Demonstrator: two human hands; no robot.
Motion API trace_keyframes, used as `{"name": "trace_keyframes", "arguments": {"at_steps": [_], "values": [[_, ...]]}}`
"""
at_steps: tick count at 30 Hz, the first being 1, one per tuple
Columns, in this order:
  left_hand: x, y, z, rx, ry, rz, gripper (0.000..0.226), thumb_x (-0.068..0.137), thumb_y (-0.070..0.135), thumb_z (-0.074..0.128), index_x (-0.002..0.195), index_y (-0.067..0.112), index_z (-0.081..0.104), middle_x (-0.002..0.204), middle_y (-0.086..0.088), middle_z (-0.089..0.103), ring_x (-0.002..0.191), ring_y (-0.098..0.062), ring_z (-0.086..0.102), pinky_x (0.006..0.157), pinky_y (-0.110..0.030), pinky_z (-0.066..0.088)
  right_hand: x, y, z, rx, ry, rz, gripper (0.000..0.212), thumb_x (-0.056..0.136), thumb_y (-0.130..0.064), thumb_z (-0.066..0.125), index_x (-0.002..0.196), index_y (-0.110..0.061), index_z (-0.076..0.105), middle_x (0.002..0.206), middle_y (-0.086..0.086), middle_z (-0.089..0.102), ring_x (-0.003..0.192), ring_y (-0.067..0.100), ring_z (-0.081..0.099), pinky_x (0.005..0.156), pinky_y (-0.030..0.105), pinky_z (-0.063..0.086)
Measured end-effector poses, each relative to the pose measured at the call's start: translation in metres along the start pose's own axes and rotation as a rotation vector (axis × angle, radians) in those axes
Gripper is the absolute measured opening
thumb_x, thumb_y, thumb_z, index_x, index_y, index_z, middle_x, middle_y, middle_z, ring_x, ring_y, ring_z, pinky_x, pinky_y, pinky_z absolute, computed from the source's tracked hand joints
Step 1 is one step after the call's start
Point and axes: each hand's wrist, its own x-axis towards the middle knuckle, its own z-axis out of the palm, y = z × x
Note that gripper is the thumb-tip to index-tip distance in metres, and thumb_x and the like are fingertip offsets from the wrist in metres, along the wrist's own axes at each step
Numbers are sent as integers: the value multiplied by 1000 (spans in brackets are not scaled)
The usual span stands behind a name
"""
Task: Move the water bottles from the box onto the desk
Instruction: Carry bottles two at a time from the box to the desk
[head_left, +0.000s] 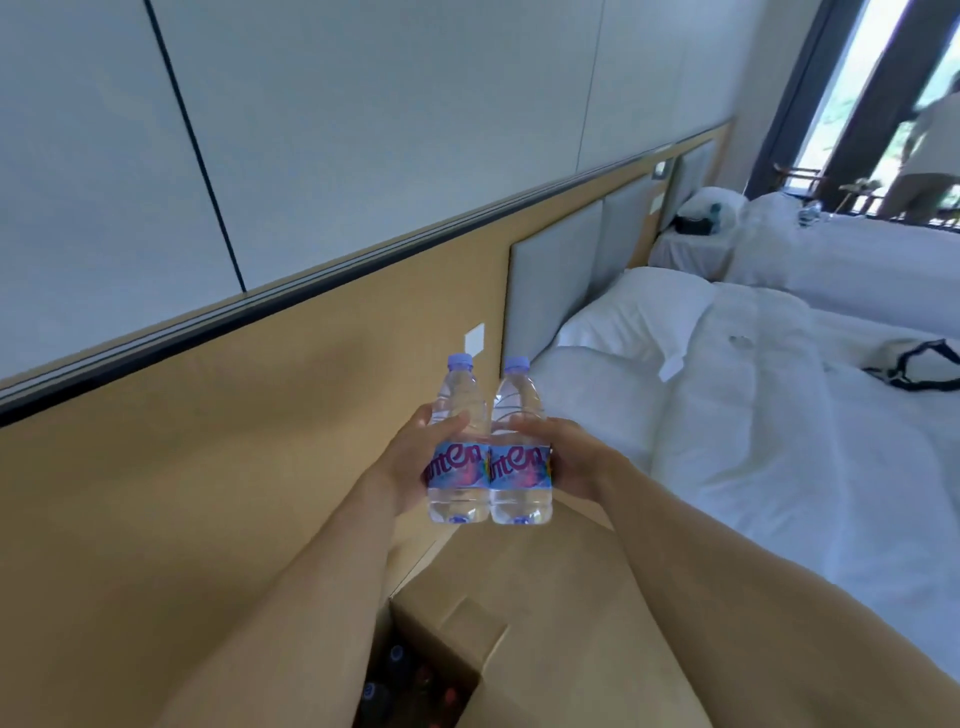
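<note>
Head camera looks forward and down along two bare forearms that reach out in front of the person. Each hand grips one water bottle, and the two bottles are held up in the air, upright and side by side, their labels touching. The left hand (415, 457) curls round the left bottle (460, 452) from its outer side, with the thumb lying across the clear plastic just above the label. The right hand (566, 457) wraps the right bottle (519, 452) in the same way from the other side, its thumb also above the label. Both bottles are clear, full of water, with pale blue-violet caps and blue labels with pink lettering.

Below the arms, at the bottom edge of the view, stands an open cardboard box (457, 639). Inside it, in the shadow, a few bottle caps (397, 656) of more bottles are visible; how many I cannot tell. The desk does not appear in this view.

Behind the bottles runs a wall with a tan wooden panel (208, 467) below and light grey panels above. To the right is a bed (753, 441) with white bedding and a pillow, and a dark-strapped bag (919, 364) lies on it. A second white bed (857, 260) stands further back, near a window where another person (930, 150) stands.
</note>
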Motion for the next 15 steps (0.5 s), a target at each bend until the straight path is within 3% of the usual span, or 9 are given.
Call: {"name": "trace_keyframes", "arguments": {"at_steps": [4,7,9,12,15], "values": [[12,-6,53,59,-137,-8,58,90,30,74,138,12,46,121,-22,69,107,-42,69,94,-59,54,-35,-3,-45,39,104,-27,49,92,-22,65,133,4,55,123,24,66,108,39,65,86,43,57],[18,-15,103,97,-273,-33,54,92,28,71,136,5,50,124,-28,65,108,-44,67,84,-51,59,-67,-2,-85,65,192,-49,49,91,-23,66,133,2,56,119,21,69,102,36,69,76,40,59],[23,-25,140,107,-307,-62,52,94,24,68,137,3,48,125,-30,63,112,-46,65,87,-53,57,-94,1,-115,82,252,-71,47,92,-24,65,132,0,57,116,19,71,97,33,71,73,39,60],[26,-44,203,154,-377,-99,49,96,20,63,137,0,46,130,-33,59,120,-51,57,102,-63,46,-140,8,-162,101,354,-109,49,91,-26,67,132,-2,58,120,20,69,110,37,67,85,44,57],[18,-64,272,175,-455,-153,41,94,19,64,130,5,50,130,-32,59,112,-48,63,100,-63,47,-194,16,-210,152,446,-139,51,90,-25,67,134,-1,56,124,22,66,116,40,63,96,50,53]]}}
